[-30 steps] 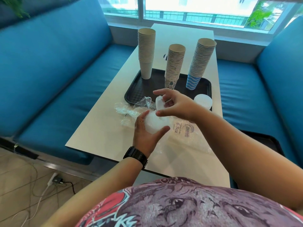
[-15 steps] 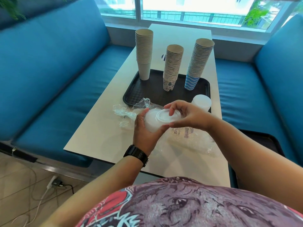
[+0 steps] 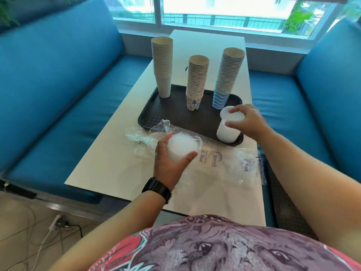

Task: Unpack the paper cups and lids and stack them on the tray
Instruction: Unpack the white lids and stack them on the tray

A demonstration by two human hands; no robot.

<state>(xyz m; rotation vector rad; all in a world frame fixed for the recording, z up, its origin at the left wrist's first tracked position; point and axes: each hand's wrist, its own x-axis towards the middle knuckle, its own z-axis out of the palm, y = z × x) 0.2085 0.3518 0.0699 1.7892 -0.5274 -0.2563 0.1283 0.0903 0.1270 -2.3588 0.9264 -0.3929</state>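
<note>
**Right hand carries a lid across to the stack on the tray**

Since half a second ago, the right hand [image 3: 247, 122] has left the left hand's bundle and swung out to the far right, taking one white lid [image 3: 232, 115] with it. It now reaches forward, palm down, its fingertips and thumb pinching that lid by the rim on top of the stack of lids [image 3: 227, 132] at the near right corner of the black tray [image 3: 156, 114]; whether the lid already rests on the stack cannot be told.

The left hand [image 3: 170, 161], wearing a black wristwatch [image 3: 157, 189] and a ring, is held low over the white table [image 3: 109, 165], palm up. Its fingers and thumb curl round a bundle of white lids [image 3: 181, 148] still partly wrapped in clear plastic.

Three tall cup stacks stand along the far side of the tray: a plain white stack [image 3: 162, 65] on the left, a patterned stack [image 3: 197, 81] in the middle and a blue wavy stack [image 3: 228, 77] on the right, just beyond the lid stack. Crumpled plastic wrapping [image 3: 224, 163] sprawls over the table near the tray, under and beside the left hand. Blue sofas flank the table on both sides.
</note>
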